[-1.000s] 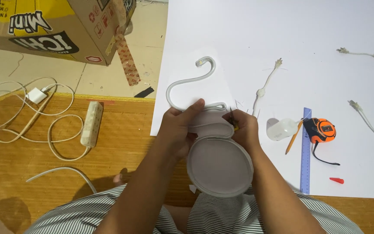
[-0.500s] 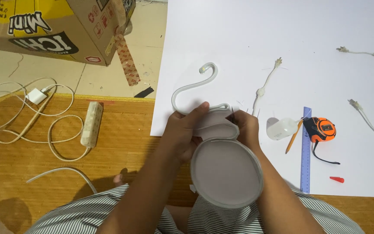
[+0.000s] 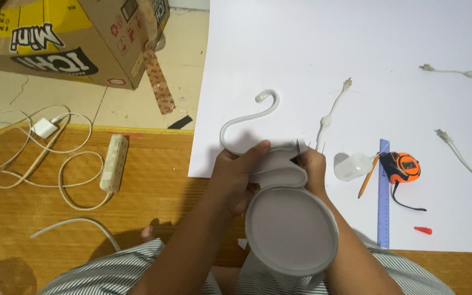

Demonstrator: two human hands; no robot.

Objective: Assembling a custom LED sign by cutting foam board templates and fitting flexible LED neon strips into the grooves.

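Both hands are on a white foam model: a big round disc with a smaller lobed piece at its top edge, held above the lap just off the near edge of the white sheet spread on the floor.

Left hand: fingers curled round the left side of the lobed piece, thumb lying across its top. Right hand: fingers closed on the right side of the same piece; what's pinched at the tips is hidden, can't tell if there's a tool in there.

A curved white tube runs up from between the hands, loops left and hooks over onto the sheet.

Risks as I read them:
- Disc hangs unsupported below the grip. If the joint to the lobed piece is weak, its own weight could crack or peel it.
- Tube rests loose on the sheet; tilting the model could drag it or kink it where it goes under the hands.
- Squeezing thin foam from both sides could dent or crease it.
- Right of the disc: clear plastic bottle, pencil, blue ruler, orange tape measure. A right-elbow swing could knock the bottle over.
- Left of the disc: power strip and loose white cables on the wooden floor, well apart, low concern.
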